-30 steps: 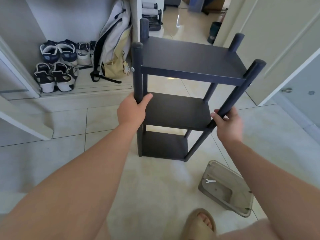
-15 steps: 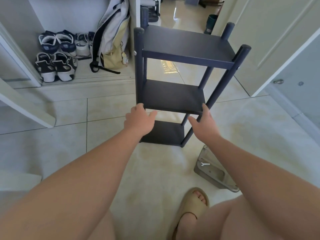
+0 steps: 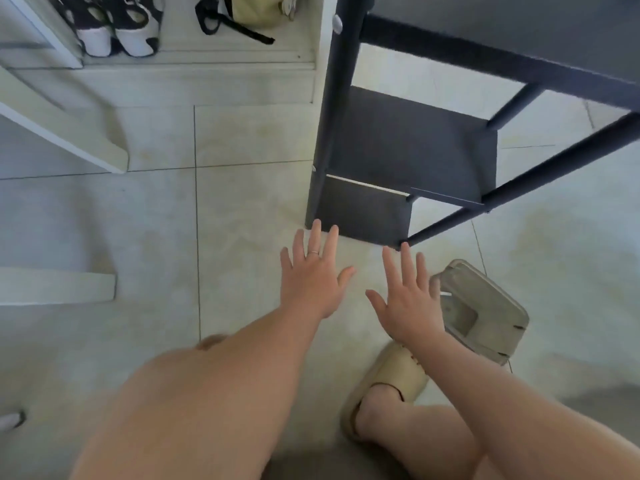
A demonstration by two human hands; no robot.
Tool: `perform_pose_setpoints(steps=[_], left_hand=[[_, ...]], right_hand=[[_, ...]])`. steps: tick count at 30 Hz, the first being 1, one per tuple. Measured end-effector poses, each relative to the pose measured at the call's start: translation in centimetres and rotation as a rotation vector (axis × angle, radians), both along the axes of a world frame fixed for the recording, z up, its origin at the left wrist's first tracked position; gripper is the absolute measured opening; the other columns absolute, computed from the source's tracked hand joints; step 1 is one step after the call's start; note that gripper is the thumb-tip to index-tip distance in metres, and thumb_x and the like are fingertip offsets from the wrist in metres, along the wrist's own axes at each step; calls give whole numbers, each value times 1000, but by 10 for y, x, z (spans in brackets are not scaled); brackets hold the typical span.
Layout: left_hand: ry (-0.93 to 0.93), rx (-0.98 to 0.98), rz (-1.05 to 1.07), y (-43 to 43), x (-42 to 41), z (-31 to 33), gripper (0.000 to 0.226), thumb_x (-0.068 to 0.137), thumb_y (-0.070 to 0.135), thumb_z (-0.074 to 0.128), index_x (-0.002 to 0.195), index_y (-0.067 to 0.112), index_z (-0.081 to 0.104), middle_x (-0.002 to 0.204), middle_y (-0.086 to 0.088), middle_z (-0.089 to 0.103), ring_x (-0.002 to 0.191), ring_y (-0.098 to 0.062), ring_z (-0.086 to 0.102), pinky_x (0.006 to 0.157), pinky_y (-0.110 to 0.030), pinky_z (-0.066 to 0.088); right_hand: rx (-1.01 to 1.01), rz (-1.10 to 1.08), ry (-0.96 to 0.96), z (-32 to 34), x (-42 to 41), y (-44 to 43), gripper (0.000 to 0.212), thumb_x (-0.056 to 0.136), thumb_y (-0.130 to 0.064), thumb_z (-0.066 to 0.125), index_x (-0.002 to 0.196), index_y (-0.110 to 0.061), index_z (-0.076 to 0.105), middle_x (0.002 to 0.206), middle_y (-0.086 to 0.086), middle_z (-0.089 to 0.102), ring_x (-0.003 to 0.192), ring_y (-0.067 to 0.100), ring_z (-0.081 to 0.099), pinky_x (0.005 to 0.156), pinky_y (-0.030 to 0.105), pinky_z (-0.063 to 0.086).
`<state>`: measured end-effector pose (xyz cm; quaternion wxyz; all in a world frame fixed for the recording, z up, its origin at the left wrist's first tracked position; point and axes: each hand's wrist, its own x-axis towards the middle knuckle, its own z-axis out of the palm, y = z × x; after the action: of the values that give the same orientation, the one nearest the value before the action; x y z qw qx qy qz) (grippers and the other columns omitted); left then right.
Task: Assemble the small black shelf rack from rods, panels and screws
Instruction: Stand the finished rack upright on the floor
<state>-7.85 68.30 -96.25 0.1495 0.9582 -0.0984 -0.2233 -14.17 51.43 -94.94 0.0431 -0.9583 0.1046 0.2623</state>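
Two empty palms: our left hand (image 3: 311,284) and right hand (image 3: 408,308) spread wide; the shelf rack (image 3: 415,143) at one o'clock looks finished, so next we'd test for wobble.

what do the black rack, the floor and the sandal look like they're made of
The black rack has matte dark panels and round rods, probably painted board or coated metal; no grain shows, so it stays open. The floor looks like pale glazed tile, judging by the thin grout lines and soft sheen. The sandal seems to be moulded beige foam or rubber: thick, smooth and seamless.
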Motion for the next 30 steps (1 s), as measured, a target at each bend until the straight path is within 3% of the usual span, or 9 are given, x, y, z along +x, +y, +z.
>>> perform_pose_setpoints(steps=[5, 11, 19, 24, 30], left_hand=[[143, 38, 80, 0, -8, 53, 71, 99, 63, 21, 156, 34, -11, 165, 1, -18, 152, -32, -12, 120, -56, 1], [197, 132, 32, 39, -36, 195, 71, 98, 64, 17, 154, 35, -17, 166, 0, -17, 152, -32, -11, 120, -54, 2], [95, 134, 52, 17, -42, 378, 70, 100, 62, 20, 157, 32, -7, 167, -1, -11, 152, -32, -6, 120, -54, 6], [60, 126, 44, -13, -15, 427, 69, 101, 59, 23, 158, 30, -5, 167, -1, -11, 153, -31, -7, 122, -53, 5], [81, 87, 160, -35, 40, 439, 72, 100, 56, 36, 158, 27, 4, 167, -4, 2, 152, -33, 5, 119, -53, 15]], right_hand=[[-29, -40, 142, 60, 3, -2, 78, 103, -60, 23, 155, -31, -27, 165, 3, -31, 154, 33, -19, 123, 62, 6], [38, -10, 182, 211, -10, 5, 78, 104, -57, 28, 156, -32, -24, 167, 2, -25, 155, 31, -16, 123, 60, 7], [51, 55, 113, 395, -21, -30, 76, 104, -56, 28, 158, -31, -18, 168, 2, -20, 155, 32, -14, 123, 61, 9], [43, 43, 71, 439, -1, -79, 75, 104, -56, 27, 157, -31, -20, 168, 3, -21, 155, 32, -16, 124, 59, 8], [94, -70, 121, 441, 39, -120, 74, 106, -51, 30, 159, -31, -18, 169, 0, -17, 155, 28, -15, 125, 55, 6]])
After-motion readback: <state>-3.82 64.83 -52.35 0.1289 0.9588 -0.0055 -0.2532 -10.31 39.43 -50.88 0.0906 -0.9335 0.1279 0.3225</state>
